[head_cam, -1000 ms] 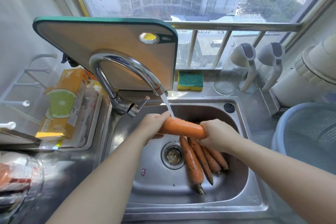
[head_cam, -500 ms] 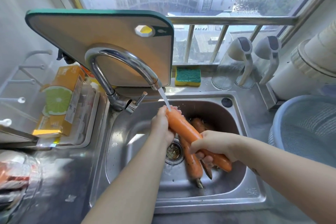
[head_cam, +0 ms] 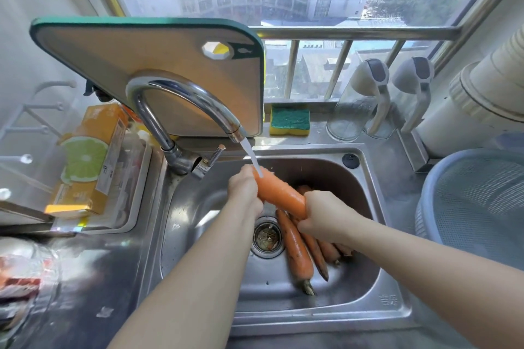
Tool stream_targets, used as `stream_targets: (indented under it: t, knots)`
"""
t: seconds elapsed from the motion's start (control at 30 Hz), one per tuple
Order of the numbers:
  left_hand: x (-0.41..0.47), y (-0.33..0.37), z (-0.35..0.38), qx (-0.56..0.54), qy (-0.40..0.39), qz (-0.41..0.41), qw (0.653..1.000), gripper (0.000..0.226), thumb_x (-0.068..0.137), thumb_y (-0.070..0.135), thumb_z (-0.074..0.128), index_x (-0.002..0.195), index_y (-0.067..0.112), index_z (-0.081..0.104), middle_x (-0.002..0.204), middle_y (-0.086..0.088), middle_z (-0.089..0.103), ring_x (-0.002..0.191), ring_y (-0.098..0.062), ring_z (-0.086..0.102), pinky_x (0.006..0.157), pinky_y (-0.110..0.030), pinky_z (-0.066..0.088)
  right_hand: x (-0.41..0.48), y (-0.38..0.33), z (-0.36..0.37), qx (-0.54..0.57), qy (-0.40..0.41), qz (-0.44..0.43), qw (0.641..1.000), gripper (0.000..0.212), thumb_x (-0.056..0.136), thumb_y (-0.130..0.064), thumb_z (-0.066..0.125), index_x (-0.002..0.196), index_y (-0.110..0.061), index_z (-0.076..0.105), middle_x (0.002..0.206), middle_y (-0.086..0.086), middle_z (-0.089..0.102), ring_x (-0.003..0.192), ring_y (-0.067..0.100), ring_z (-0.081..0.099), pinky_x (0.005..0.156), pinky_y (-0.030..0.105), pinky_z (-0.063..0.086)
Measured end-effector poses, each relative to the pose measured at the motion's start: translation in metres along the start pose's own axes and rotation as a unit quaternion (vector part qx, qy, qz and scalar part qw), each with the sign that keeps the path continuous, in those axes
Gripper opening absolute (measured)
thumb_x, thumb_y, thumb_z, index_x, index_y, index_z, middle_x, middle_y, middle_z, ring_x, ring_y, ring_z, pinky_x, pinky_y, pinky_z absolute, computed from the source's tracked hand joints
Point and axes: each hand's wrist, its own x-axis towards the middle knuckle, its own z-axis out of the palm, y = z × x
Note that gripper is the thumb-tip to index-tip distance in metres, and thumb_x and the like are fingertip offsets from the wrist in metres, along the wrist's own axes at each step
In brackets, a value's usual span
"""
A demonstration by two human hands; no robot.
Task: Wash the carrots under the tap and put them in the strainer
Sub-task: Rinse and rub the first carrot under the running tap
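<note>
Since the earlier frame our right hand (head_cam: 326, 215) has slid down over the tip of the carrot (head_cam: 279, 192). Centre frame, under the tap (head_cam: 164, 80) stream, our left hand (head_cam: 245, 192) curls round its top, the right grips its lower end; strainer (head_cam: 476, 207) sits at right edge

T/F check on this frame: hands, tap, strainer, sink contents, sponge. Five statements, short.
1. Both the left hand and the right hand grip one carrot under the tap. True.
2. The strainer has vegetables in it. False: its visible part shows none.
3. Loose carrots lie in the sink beside the drain. True.
4. The tap is off. False: water streams onto the carrot.
5. The sponge lies in the sink. False: it sits on the ledge behind it.
</note>
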Motion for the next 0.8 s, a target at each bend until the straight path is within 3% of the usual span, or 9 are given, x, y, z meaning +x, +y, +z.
stream_targets:
  t: [0.1,0.2,0.23,0.27,0.33,0.43,0.63,0.73,0.8]
  knots:
    - [-0.001,-0.001,-0.007,-0.043,-0.089,0.023,0.995,0.018,0.095,0.014,0.053,0.082,0.005,0.061,0.070,-0.012,0.066,0.058,-0.021,0.061,0.060,-0.033,0.055,-0.003,0.002,-0.007,0.262,-0.175,0.066,0.947,0.018,0.077,-0.014,0.063,0.065,-0.010,0.051,0.053,0.002,0.052,0.043,0.015,0.046,0.047,0.023,0.040]
    - [-0.006,-0.004,-0.011,-0.101,-0.164,-0.007,0.981,0.019,0.094,0.019,0.056,0.079,0.007,0.058,0.060,-0.007,0.066,0.059,-0.018,0.064,0.063,-0.035,0.057,-0.009,0.003,-0.012,0.499,-0.337,0.104,0.792,0.023,0.089,-0.004,0.050,0.069,-0.011,0.043,0.051,0.001,0.042,0.034,0.008,0.035,0.040,0.018,0.034]
    - [-0.007,-0.006,-0.012,-0.132,-0.185,-0.026,0.974,0.018,0.093,0.021,0.056,0.079,0.009,0.057,0.061,-0.004,0.066,0.061,-0.015,0.064,0.067,-0.034,0.057,-0.010,0.003,-0.013,0.522,-0.353,0.105,0.769,0.023,0.090,-0.003,0.049,0.070,-0.011,0.042,0.051,0.000,0.041,0.034,0.007,0.034,0.040,0.018,0.034]
    - [-0.007,-0.008,-0.012,-0.159,-0.193,-0.042,0.967,0.017,0.092,0.022,0.057,0.080,0.011,0.057,0.064,-0.002,0.065,0.065,-0.013,0.063,0.073,-0.034,0.056,-0.009,0.002,-0.013,0.511,-0.355,0.107,0.776,0.022,0.090,-0.003,0.049,0.070,-0.011,0.042,0.052,0.001,0.042,0.034,0.007,0.035,0.040,0.018,0.034]
    - [-0.005,-0.013,-0.013,-0.178,-0.185,-0.054,0.965,0.014,0.091,0.022,0.059,0.082,0.011,0.057,0.070,-0.001,0.063,0.069,-0.012,0.061,0.077,-0.035,0.054,-0.007,-0.001,-0.012,0.383,-0.297,0.095,0.870,0.020,0.084,-0.010,0.057,0.068,-0.010,0.046,0.053,0.001,0.046,0.038,0.010,0.040,0.044,0.021,0.038]
    - [-0.001,-0.018,-0.010,-0.115,-0.121,-0.029,0.986,0.014,0.091,0.019,0.059,0.080,0.010,0.056,0.054,0.000,0.064,0.051,-0.011,0.063,0.056,-0.029,0.055,-0.005,-0.006,-0.006,0.098,-0.111,0.057,0.987,0.017,0.075,-0.024,0.065,0.072,-0.013,0.051,0.064,0.000,0.056,0.052,0.015,0.052,0.049,0.024,0.041]
    - [0.002,-0.025,0.002,0.006,0.119,0.063,0.991,0.035,0.082,0.032,0.070,0.106,0.014,0.050,0.102,-0.005,0.059,0.092,-0.027,0.059,0.092,-0.040,0.049,-0.003,-0.014,0.004,-0.066,0.073,-0.035,0.995,0.015,0.085,-0.016,0.054,0.085,-0.016,0.039,0.080,0.000,0.047,0.075,0.024,0.048,0.062,0.033,0.037]
    - [-0.004,-0.034,0.005,-0.017,0.091,0.074,0.993,0.063,0.077,0.024,0.075,0.130,0.016,0.041,0.112,-0.006,0.061,0.097,-0.026,0.063,0.093,-0.045,0.050,0.004,-0.012,0.008,-0.049,0.064,-0.038,0.996,0.017,0.083,-0.015,0.055,0.078,-0.016,0.039,0.072,-0.003,0.046,0.066,0.020,0.048,0.054,0.030,0.035]
    - [-0.001,-0.038,0.001,-0.027,0.038,0.070,0.996,0.057,0.078,0.015,0.075,0.126,0.012,0.044,0.098,-0.006,0.066,0.085,-0.021,0.067,0.086,-0.042,0.054,0.010,-0.011,0.007,0.000,0.000,-0.016,1.000,0.017,0.078,-0.017,0.059,0.070,-0.015,0.045,0.068,0.000,0.053,0.057,0.017,0.051,0.048,0.026,0.036]
